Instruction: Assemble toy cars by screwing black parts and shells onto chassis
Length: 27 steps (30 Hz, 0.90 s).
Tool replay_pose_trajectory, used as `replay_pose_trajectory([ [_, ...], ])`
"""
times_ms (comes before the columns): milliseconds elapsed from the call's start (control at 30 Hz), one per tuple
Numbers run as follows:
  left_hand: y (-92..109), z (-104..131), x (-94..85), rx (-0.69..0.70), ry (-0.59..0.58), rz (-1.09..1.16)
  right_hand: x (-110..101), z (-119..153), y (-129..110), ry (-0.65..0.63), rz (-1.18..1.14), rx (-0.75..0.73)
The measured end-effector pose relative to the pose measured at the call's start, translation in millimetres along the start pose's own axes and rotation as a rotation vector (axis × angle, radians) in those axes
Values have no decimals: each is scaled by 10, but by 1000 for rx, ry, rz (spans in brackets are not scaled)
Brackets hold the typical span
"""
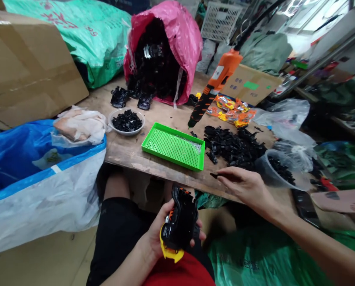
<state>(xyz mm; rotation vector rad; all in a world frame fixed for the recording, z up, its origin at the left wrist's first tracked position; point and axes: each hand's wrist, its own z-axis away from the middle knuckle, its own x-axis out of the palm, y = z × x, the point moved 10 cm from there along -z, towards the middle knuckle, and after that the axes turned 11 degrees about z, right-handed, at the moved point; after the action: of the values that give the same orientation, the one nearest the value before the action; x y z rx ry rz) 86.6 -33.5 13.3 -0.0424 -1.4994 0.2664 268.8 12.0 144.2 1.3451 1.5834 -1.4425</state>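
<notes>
My left hand (pixel 159 226) is wrapped round a toy car (pixel 180 222), held above my lap with its black underside up and a yellow end toward me. Between the thumb and fingers of my right hand (pixel 243 184) is a small black plastic part (pixel 214 175), just over the table's front edge. Behind that hand lies a heap of black plastic parts (pixel 233 145). A green perforated tray (pixel 173 149) with small shiny screws at its right end sits left of the heap. An orange electric screwdriver (pixel 216 85) hangs tip-down behind the tray.
A bowl of small black parts (pixel 126 121) stands left of the tray; a clear tub (pixel 281 171) lies tilted at right. A pink sack (pixel 180 43) spills black car bases at the back. Orange car shells (pixel 232 109) lie beyond the heap. A blue-lined bag (pixel 46 167) flanks my left.
</notes>
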Motion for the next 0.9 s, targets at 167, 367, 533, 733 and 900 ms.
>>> replay_pose_trajectory([
  [167, 17, 6, 51, 7, -12, 50, 93, 205, -659, -1, -196, -49],
  [367, 37, 37, 54, 37, -13, 47, 334, 301, -1073, -55, -240, -189],
  [533, 21, 64, 14, 53, 36, 46, 433, 315, -1127, -49, -180, -251],
  [733, 1, 69, 5, 56, 58, 58, 491, 305, -1239, -60, -62, -374],
  [900, 15, 60, 14, 60, 40, 76, 543, 294, -1249, -115, 1, -384],
])
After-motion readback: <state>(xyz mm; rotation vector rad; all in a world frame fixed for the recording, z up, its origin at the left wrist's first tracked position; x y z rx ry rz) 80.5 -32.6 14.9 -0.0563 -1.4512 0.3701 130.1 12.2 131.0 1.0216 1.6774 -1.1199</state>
